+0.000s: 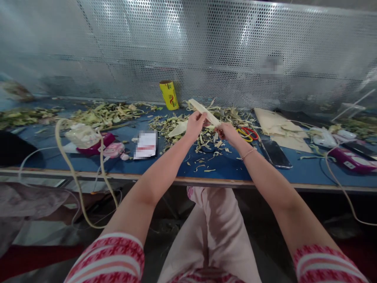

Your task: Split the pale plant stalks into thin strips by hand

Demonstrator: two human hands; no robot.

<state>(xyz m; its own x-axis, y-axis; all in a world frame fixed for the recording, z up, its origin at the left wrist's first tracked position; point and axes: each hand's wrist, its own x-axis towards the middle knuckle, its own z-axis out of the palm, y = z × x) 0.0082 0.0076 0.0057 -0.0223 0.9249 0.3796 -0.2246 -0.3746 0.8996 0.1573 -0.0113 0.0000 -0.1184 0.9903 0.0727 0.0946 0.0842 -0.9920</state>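
Note:
A long pale yellowish strip (200, 109), flat like a dried leaf or husk, slants across the middle of the view above the table. My left hand (195, 125) is closed around the middle of the strip. At its lower right end, my right hand (228, 133) pinches it between the fingers. Beneath both hands lies a heap of dry leaf scraps (203, 139), with a broader pale piece (178, 129) to the left. Scissors with red and yellow handles (250, 134) lie just right of my right hand.
A yellow tube (169, 95) stands by the perforated metal screen (188, 51). On the blue table (176, 169) are a white card (146, 143), a phone (277, 153), cardboard (278, 127) and purple devices (96, 143) with cables. A hose (67, 165) hangs over the front edge.

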